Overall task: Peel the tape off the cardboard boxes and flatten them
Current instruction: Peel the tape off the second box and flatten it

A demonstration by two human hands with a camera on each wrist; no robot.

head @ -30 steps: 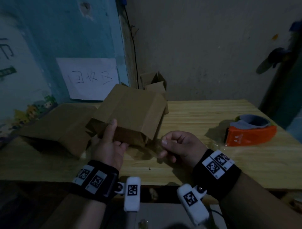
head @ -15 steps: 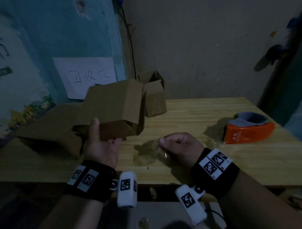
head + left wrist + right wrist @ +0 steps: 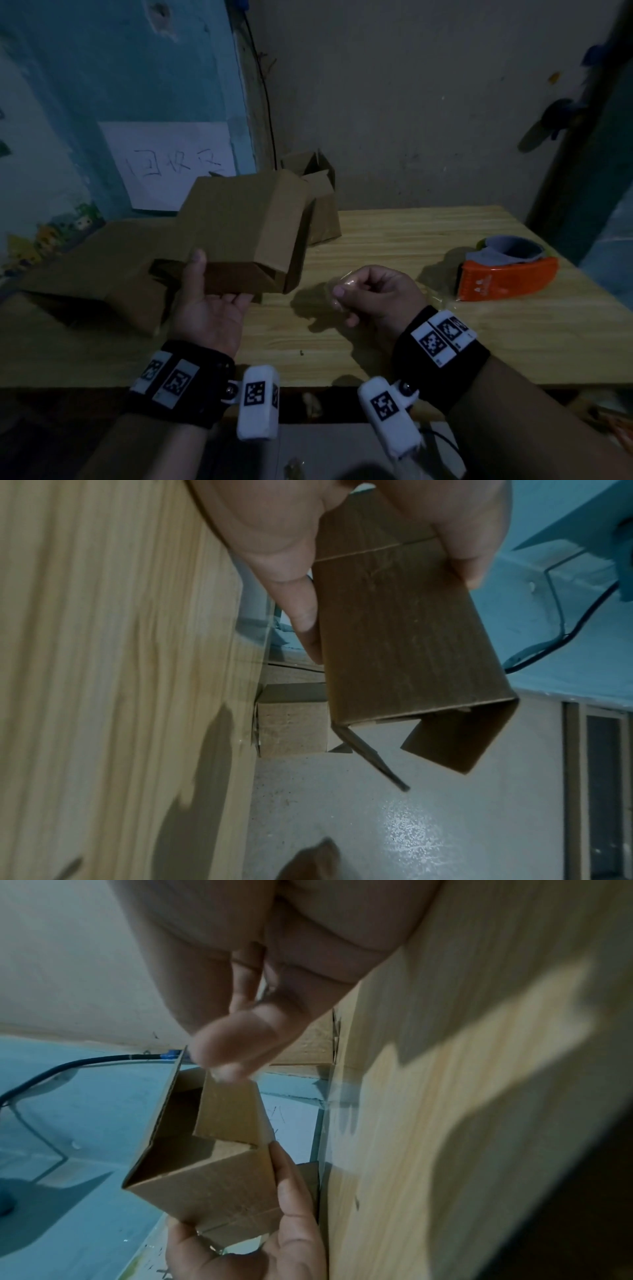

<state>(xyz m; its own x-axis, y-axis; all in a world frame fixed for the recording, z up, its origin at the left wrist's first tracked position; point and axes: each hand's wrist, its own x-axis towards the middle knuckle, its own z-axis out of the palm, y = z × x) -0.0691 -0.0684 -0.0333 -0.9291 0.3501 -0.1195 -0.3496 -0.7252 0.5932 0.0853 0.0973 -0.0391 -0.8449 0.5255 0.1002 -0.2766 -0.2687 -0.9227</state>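
Note:
My left hand (image 3: pixel 209 301) holds a small brown cardboard box (image 3: pixel 239 229) above the wooden table (image 3: pixel 394 335), thumb on its near side and fingers underneath. The left wrist view shows the box (image 3: pixel 394 631) between thumb and fingers, its far flaps hanging loose. In the right wrist view the box (image 3: pixel 209 1175) stands open at one end. To the right, my right hand (image 3: pixel 373 298) pinches a crumpled piece of clear tape (image 3: pixel 337 291) between thumb and fingers, apart from the box. Flattened cardboard (image 3: pixel 96 270) lies on the table's left side.
Another open cardboard box (image 3: pixel 322 202) stands at the back against the wall. An orange tape dispenser (image 3: pixel 507 274) sits on the table's right side. A white paper sign (image 3: pixel 171 164) hangs on the blue wall. A black cable (image 3: pixel 263 85) runs down the corner.
My left hand has lifted the box and carried it left, away from the right hand, turning its near end toward me. The right hand has stayed put with the clear tape.

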